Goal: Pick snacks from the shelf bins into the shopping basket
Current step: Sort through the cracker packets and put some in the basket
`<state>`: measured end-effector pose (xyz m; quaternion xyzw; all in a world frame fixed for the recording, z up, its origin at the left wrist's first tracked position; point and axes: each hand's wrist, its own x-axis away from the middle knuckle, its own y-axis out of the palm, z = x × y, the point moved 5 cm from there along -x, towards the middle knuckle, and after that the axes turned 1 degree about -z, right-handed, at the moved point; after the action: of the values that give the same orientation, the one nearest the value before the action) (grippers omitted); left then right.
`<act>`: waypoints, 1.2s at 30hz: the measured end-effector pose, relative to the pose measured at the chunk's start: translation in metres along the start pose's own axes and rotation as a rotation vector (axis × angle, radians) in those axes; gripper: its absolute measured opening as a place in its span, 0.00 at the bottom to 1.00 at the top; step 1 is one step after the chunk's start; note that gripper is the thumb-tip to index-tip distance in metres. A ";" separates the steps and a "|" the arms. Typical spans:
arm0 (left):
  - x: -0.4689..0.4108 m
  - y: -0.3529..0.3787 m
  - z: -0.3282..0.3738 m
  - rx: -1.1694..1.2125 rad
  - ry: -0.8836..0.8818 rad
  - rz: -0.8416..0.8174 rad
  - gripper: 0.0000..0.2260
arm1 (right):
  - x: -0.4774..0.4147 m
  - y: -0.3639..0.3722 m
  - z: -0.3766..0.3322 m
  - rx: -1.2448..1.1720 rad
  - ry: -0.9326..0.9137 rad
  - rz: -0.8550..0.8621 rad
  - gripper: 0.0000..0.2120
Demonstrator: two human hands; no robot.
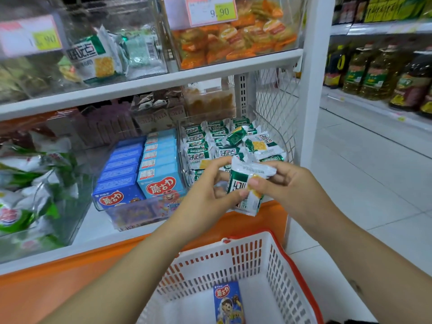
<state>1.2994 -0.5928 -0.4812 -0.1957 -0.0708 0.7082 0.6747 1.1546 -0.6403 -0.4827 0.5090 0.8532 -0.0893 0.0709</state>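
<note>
L hand (210, 190) pinches a cracker pack (236, 184) w/ thumb & curled fingers. R hand (289, 183) pinches it too, thumb pressed on the front. The pack is up in the air, just in front of the clear plastic bin (180, 148) & above the shopping basket (233, 256).

The pack stands tall: its long side goes up & down, tipped a bit, w/ the bottom end pointing at the basket. It's soft shiny wrap, green & white, w/ a yellow square cracker pic.

A 2nd pack (253, 169) lies sideways on top, its white back showing & its ends crinkly, held in the R fingers. Can't tell if a 3rd hides under.

The bin is full of the same packs, all jumbled. The basket is white plastic w/ lots of slot holes & a red rim. A flat blue snack box (228, 302) lies inside, long side pointing away from the person. Next bin has more blue boxes (161, 160) in neat rows.
</note>
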 end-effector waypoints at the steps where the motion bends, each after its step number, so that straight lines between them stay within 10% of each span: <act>1: 0.001 0.003 0.001 -0.002 0.003 0.003 0.25 | 0.002 -0.002 0.000 -0.007 -0.006 0.004 0.11; 19: -0.003 0.053 -0.007 0.667 -0.279 0.044 0.10 | 0.029 -0.049 0.024 -0.456 0.264 0.224 0.05; 36: 0.013 0.050 0.000 0.412 -0.281 0.038 0.04 | 0.034 -0.045 0.035 -0.502 0.324 0.137 0.08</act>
<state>1.2524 -0.5839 -0.5015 0.0450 -0.0147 0.7404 0.6705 1.0998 -0.6399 -0.5204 0.5394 0.8125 0.2116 0.0636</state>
